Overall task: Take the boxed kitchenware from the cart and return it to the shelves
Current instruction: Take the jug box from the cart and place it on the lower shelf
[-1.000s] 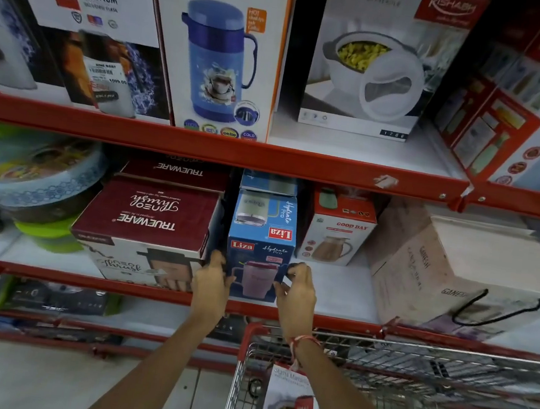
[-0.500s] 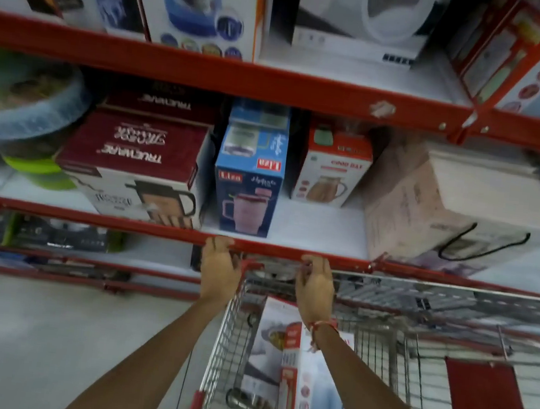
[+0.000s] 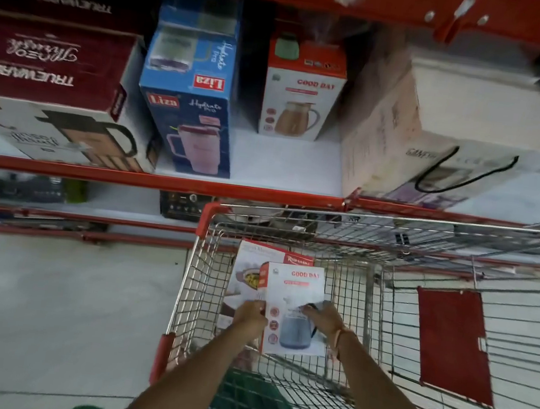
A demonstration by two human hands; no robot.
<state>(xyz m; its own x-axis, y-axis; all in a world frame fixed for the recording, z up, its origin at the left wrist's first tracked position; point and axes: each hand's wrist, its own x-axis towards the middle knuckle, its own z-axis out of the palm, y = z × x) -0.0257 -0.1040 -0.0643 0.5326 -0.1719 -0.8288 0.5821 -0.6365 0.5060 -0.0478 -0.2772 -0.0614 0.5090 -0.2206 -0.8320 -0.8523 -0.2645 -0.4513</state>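
**In the cart: both hands on the boxed jug**

Inside the wire cart (image 3: 370, 283), near its left end, stands a white and red Good Day box (image 3: 296, 311) printed with a blue jug. Clasped on the left edge by the left hand (image 3: 249, 316), fingers curled round the side; pressed on the front and right side by the right hand (image 3: 323, 316), fingers spread across the printed picture. Both grips closed on the one box, thumbs not clearly seen. Whether lifted off the cart floor or resting on it: cannot tell. A thread band (image 3: 343, 333) round the right wrist.

Just behind that box, touching or nearly so, leans a second carton (image 3: 247, 269) showing a food bowl, partly hidden. Farther right in the cart, a red flap (image 3: 454, 343) against the mesh.

Above the cart, on the red-edged shelf (image 3: 150, 179), left to right: a maroon Trueware box (image 3: 52, 62) stacked on a white box with a dark mug picture (image 3: 67, 137); a tall blue Liza box (image 3: 193, 101) just beside it; a smaller white and red Good Day box (image 3: 303, 90) set farther back, with bare shelf in front; a large pale carton (image 3: 439, 122) with a black cord handle, turned at an angle. Below, on a lower shelf, a dark box (image 3: 181, 206), blurred. Grey floor (image 3: 47, 313) to the left of the cart.
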